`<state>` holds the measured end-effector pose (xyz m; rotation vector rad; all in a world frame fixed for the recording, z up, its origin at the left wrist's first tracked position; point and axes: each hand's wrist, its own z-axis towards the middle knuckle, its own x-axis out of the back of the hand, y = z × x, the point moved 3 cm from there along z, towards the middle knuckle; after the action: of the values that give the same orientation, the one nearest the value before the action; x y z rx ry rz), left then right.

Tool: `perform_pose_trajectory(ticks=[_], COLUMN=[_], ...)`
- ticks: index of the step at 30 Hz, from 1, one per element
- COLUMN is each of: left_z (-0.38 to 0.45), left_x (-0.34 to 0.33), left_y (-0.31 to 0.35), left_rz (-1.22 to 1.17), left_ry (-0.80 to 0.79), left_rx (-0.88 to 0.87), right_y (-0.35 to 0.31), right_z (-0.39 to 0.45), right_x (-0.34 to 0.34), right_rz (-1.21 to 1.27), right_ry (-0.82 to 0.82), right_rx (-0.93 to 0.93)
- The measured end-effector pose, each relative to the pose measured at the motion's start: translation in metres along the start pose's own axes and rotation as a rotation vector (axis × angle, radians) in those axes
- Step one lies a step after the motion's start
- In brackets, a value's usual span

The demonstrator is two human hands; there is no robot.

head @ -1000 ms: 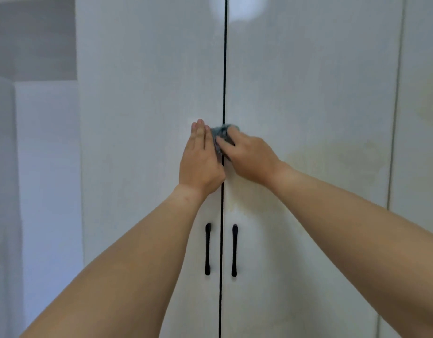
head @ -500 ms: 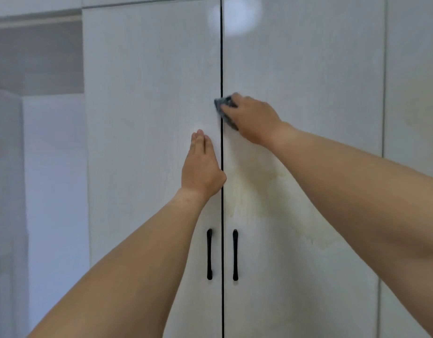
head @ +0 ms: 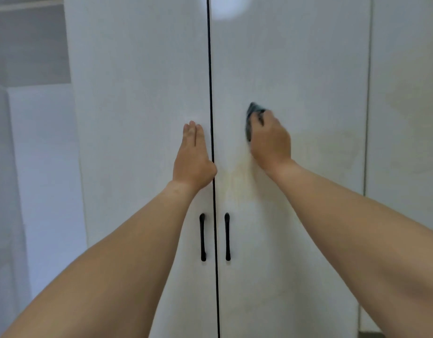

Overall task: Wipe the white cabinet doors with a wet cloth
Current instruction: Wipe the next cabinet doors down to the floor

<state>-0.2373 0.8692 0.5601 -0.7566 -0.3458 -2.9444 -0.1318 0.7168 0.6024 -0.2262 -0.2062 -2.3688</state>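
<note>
Two hands on doors: left hand (head: 193,157) flat beside seam (head: 211,93), right hand (head: 269,140) gripping cloth (head: 253,112).

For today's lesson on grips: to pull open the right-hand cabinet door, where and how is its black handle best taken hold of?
Grip the right door's black handle round its straight middle, hand coming straight from the front, fingers hooking in from its right side. It is a slim upright bar, so fingers should be able to wrap it; the left door's handle crowds the other side across the gap.

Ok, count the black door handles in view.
2. One black handle sits on the left door, just left of the centre gap; the other on the right door, just right of it. None seem hidden.
</note>
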Motion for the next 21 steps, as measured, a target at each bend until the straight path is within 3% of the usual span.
perform_pose_trajectory(ticks=[1,2,5,6,7,8,11,12,13,16,17,18,21], left_z=[0.0,-0.001,0.0,0.0,-0.001,-0.001,-0.002,-0.002,0.0,0.001,0.001,0.001,-0.001], left_x=[-0.002,-0.005,-0.011,-0.013,-0.016,-0.019,-0.03,-0.034,-0.038,-0.048,-0.051,-0.054,-0.06], left_y=[0.005,0.012,0.025,0.03,0.034,0.039,0.051,0.055,0.059,0.069,0.071,0.074,0.083], left_rz=[0.004,0.003,-0.011,-0.021,-0.029,-0.028,0.036,0.058,0.073,0.1,0.109,0.117,0.132], left_ry=[0.003,0.009,0.03,0.027,0.015,0.001,-0.021,-0.017,-0.007,0.039,0.042,0.038,0.054], left_rx=[-0.018,-0.035,-0.049,-0.039,-0.027,-0.016,-0.001,0.008,0.021,0.076,0.093,0.103,0.099], right_y=[-0.001,-0.008,-0.028,-0.018,-0.004,0.013,0.054,0.051,0.04,0.023,0.04,0.063,0.132], right_z=[0.001,-0.004,-0.039,-0.045,-0.045,-0.041,-0.032,-0.033,-0.035,-0.054,-0.057,-0.059,-0.061], right_x=[0.002,0.001,-0.016,-0.018,-0.015,-0.01,0.001,0.002,0.002,-0.009,-0.01,-0.007,0.009], right_rz=[0.042,0.071,0.032,-0.004,-0.021,-0.034,0.103,0.156,0.157,0.064,0.015,-0.051,-0.142], right_ry=[-0.022,-0.028,-0.074,-0.078,-0.037,0.01,0.067,0.031,0.018,-0.017,-0.008,0.014,0.079], right_rx=[-0.108,-0.088,0.457,0.543,0.524,0.388,-0.264,-0.337,-0.289,0.244,0.316,0.273,-0.145])
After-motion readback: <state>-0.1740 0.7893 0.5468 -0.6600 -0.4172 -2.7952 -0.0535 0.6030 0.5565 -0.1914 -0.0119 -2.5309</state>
